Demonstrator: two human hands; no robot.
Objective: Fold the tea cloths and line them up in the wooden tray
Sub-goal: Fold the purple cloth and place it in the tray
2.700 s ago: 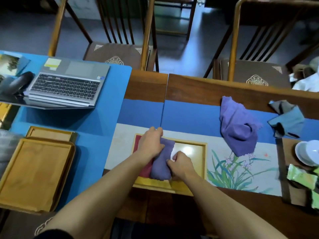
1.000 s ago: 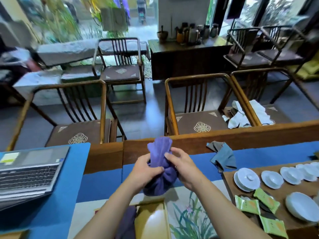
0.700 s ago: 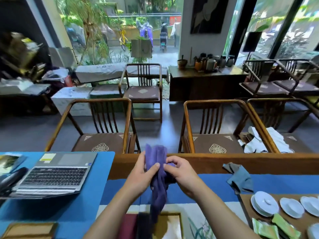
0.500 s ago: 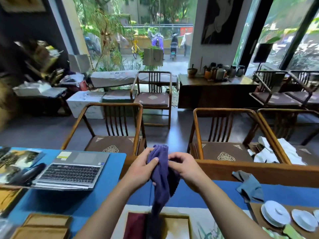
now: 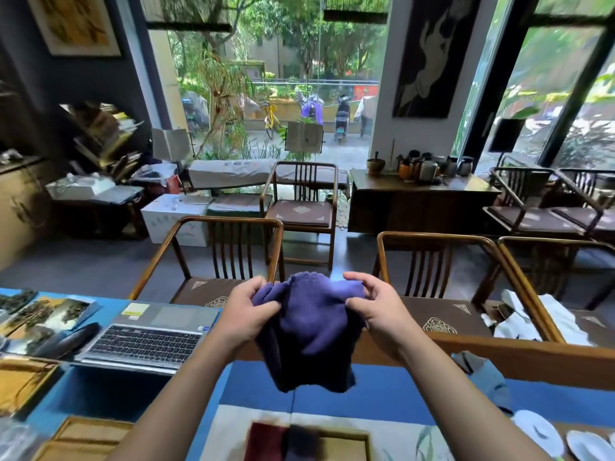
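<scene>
Now, cloth: a purple tea cloth (image 5: 309,324) is held up above the wooden tray (image 5: 346,442), spread sideways between 2 hands, its top edge running left to right and the rest hanging down toward the tray.
Left hand: the left hand (image 5: 248,316) pinches the cloth's upper left edge, fingers curled round the fabric.
Right hand: the right hand (image 5: 376,309) grips the upper right edge between thumb and bent fingers.
Tray: at the bottom edge of view, directly below the cloth, it holds a dark red cloth (image 5: 266,442) with a dark purple cloth (image 5: 303,444) just beside it.
Change: 0.5 s ago the cloth hung as a narrow bunch, long axis vertical, hands close together; the hands have since parted and the cloth is opened wide.
Surroundings: a laptop (image 5: 146,337) sits left of the tray; a grey-blue cloth (image 5: 489,380) lies to its right.
</scene>
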